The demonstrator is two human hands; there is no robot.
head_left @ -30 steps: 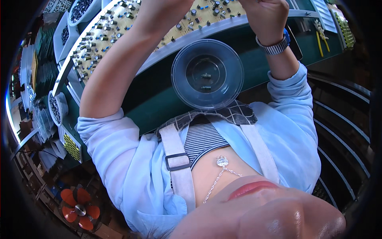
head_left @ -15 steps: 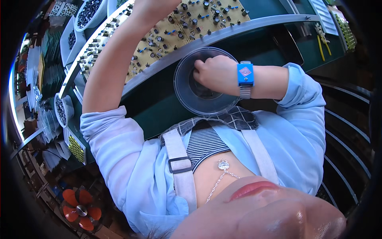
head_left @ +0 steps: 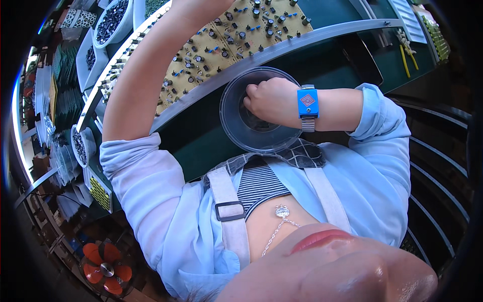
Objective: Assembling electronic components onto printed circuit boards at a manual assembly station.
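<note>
My right hand [head_left: 271, 100], a blue wrist strap on its wrist, reaches into a clear round plastic tub [head_left: 229, 128]. Its fingers are curled together inside the tub; whatever they hold, if anything, is hidden. A few dark small bits show at the tub's bottom. At the top edge my left hand [head_left: 209, 5] is cut off, with its fingers out of sight. It is over tan circuit boards [head_left: 221, 55] studded with black capacitors and small blue parts, which lie in a metal-edged frame [head_left: 282, 46].
White bins of small dark parts [head_left: 113, 22] stand at the far left, beside stacked green boards [head_left: 68, 70]. Yellow-handled pliers [head_left: 405, 60] and a dark flat device [head_left: 362, 60] lie at the right. An orange fan [head_left: 107, 270] stands at the lower left.
The tub and my right hand appear slightly lower in the view, with the fingers still curled inside. My left arm stays stretched over the boards, its hand slightly farther right.
</note>
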